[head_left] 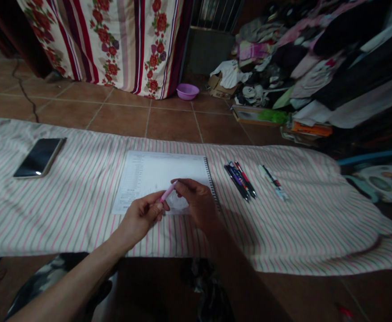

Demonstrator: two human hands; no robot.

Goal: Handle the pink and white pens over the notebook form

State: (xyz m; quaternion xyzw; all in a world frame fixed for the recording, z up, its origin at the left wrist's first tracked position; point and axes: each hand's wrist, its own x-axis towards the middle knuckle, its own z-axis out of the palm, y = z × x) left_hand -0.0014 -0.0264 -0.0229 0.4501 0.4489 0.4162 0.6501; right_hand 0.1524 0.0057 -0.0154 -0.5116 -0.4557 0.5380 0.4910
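Both of my hands meet over the lower edge of a spiral-bound notebook page [155, 174] that lies on a striped cloth [82, 214]. A slim pink pen [167, 192] runs between them. My left hand [141, 217] pinches its lower end, and my right hand [197, 201] pinches its upper end with curled fingers. The pen hangs just above the paper, tilted up to the right.
Several pens [240, 180] lie right of the notebook, with another pen [273, 182] further right. A phone [40, 156] rests face up at the left. Beyond the cloth are a tiled floor, a purple bowl [187, 91], a floral curtain [115, 40] and a heap of clothes [299, 62].
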